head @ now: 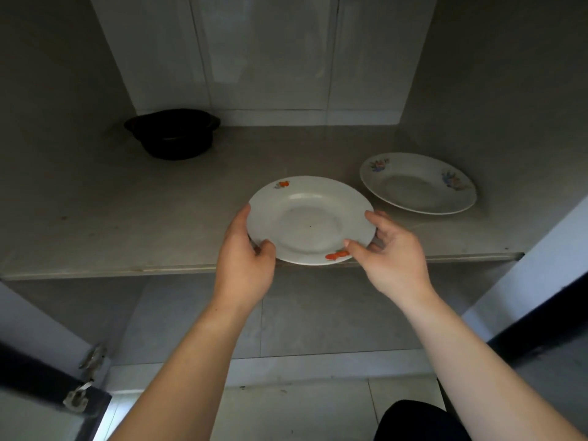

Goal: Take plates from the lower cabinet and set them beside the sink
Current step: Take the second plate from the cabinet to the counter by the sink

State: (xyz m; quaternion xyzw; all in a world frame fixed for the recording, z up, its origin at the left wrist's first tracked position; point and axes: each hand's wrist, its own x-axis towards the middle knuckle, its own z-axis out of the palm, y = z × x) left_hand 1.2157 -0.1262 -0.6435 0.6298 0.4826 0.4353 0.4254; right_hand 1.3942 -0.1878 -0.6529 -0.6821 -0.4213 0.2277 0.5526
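Orange-flower plate [310, 219] is at the front edge of the cabinet shelf [159, 218], with its near rim poking just past that edge, so I'd say you're on the pick-up step. The shelf is a smooth, pale, stone-like slab. The blue-flower plate [418, 184] lies flat toward the right edge, near the first but not touching it. Both are round, glossy glazed ceramic with wide rims. A dark round pot [173, 135] sits in the back left corner. Your left hand [245, 259] and right hand [394, 253] each clamp the rim, thumbs on top and fingers curled under. Next you'll want to lift it level and back out, since that glaze looks slippery.
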